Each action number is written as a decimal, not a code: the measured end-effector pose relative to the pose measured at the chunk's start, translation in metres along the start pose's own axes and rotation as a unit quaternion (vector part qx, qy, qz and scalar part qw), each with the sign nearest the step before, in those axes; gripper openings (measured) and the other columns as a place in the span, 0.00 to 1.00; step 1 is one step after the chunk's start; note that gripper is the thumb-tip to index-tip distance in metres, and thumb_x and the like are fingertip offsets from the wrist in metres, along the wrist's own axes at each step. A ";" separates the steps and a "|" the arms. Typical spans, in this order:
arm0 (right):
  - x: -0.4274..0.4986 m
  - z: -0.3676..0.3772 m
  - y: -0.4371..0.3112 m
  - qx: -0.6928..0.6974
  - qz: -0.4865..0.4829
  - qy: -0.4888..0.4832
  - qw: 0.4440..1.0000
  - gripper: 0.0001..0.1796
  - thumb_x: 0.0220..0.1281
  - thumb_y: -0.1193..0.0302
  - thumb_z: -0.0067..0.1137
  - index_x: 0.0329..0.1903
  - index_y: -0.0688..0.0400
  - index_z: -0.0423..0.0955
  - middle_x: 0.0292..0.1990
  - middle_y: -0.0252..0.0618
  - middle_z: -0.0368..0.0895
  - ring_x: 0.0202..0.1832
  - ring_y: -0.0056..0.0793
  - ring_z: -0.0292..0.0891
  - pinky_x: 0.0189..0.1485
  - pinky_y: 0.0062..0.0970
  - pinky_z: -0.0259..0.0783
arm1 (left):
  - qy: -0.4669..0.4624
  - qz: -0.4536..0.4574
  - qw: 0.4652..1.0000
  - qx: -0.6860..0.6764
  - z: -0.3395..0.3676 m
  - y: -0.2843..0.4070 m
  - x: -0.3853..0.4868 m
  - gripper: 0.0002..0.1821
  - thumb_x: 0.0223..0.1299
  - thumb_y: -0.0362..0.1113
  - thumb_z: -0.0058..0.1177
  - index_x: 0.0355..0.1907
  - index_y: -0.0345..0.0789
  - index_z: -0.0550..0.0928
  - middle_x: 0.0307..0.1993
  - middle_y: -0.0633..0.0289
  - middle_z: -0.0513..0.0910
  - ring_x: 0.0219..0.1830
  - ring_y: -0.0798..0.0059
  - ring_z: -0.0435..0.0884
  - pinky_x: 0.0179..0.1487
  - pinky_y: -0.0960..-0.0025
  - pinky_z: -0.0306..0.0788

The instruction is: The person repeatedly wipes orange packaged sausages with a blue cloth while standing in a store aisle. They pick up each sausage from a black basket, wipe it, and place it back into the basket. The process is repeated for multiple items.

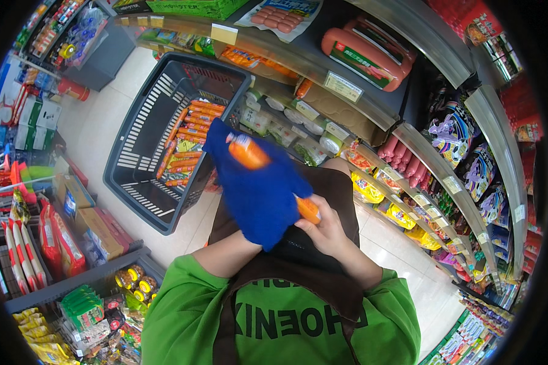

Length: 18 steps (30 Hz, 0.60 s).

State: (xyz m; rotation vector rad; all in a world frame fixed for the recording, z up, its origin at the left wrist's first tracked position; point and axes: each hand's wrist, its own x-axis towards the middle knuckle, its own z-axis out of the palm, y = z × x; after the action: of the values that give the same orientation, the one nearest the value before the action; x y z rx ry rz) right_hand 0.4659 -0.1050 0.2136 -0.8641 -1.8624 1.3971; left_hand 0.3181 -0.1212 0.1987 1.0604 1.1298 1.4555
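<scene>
My left hand [267,205] is covered by a fuzzy blue cloth or mitt [242,196], and its fingers are hidden. An orange-wrapped sausage [249,153], blurred, shows at the cloth's upper side. Orange wrapping [308,209] also comes out at the lower right, where my right hand [326,226] pinches it between thumb and fingers. Whether both orange ends are one sausage is hidden by the cloth. Beyond the hands to the left, a dark grey plastic shopping basket [123,137] holds several orange-wrapped sausages [187,159] in rows.
Shelves with price tags [344,86] curve along the front and right. They carry large pink ham sausages [370,57], a sausage pack [278,18] and bagged snacks [365,187]. At left stand cardboard boxes [98,232] and a bin of packets and yellow-lidded jars [137,280].
</scene>
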 end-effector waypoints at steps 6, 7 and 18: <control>0.002 0.002 0.003 0.039 0.019 0.002 0.999 0.20 0.55 0.70 0.52 0.47 0.62 0.58 0.34 0.48 0.74 0.38 0.47 0.73 0.42 0.30 0.68 | -0.035 -0.039 0.998 -0.020 0.011 -0.027 -0.016 0.21 0.50 0.52 0.48 0.43 0.42 0.71 0.30 0.63 0.72 0.32 0.70 0.73 0.37 0.68 0.67; 0.002 0.002 0.003 0.038 0.017 0.001 0.999 0.20 0.55 0.70 0.52 0.47 0.62 0.58 0.34 0.48 0.74 0.38 0.47 0.73 0.41 0.30 0.67 | -0.035 -0.043 0.998 -0.024 0.011 -0.028 -0.016 0.21 0.50 0.52 0.48 0.43 0.42 0.71 0.30 0.63 0.72 0.32 0.70 0.73 0.37 0.68 0.67; 0.013 -0.013 -0.010 -0.035 0.031 -0.102 0.994 0.19 0.58 0.66 0.50 0.48 0.62 0.59 0.32 0.47 0.74 0.35 0.47 0.72 0.37 0.31 0.67 | 0.027 -0.037 0.994 -0.098 -0.012 0.011 0.009 0.19 0.46 0.51 0.50 0.39 0.42 0.71 0.28 0.63 0.72 0.31 0.69 0.73 0.37 0.69 0.67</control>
State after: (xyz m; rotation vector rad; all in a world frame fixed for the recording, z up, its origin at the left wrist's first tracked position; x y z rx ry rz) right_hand 0.4678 -0.0892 0.2282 -0.8461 -2.0650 1.5139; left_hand 0.3034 -0.1146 0.2074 0.8373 1.0296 1.5101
